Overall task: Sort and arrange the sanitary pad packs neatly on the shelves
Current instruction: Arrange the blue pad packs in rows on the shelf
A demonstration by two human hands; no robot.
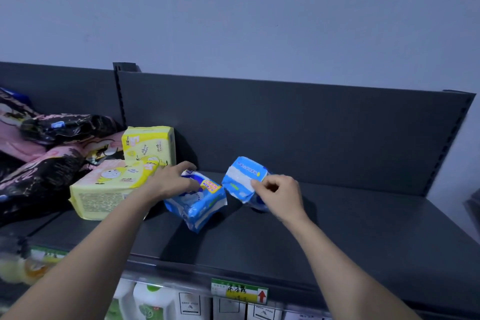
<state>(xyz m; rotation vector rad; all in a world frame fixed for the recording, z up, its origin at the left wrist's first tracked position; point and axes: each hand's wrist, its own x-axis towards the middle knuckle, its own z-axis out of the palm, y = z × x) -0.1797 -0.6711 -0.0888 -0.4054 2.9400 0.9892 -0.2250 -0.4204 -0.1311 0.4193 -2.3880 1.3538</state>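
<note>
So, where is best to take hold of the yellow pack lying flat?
Probably its near long side, from the front: the lying yellow pack is flat, that side faces out, the upright yellow pack stands behind, dark packs crowd its left.

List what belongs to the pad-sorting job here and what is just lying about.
Job: left blue pack held by the left hand, right blue pack pinched by the right hand, yellow packs, black and pink packs, shelf.
Lying about: bottles below, price tag.
</note>
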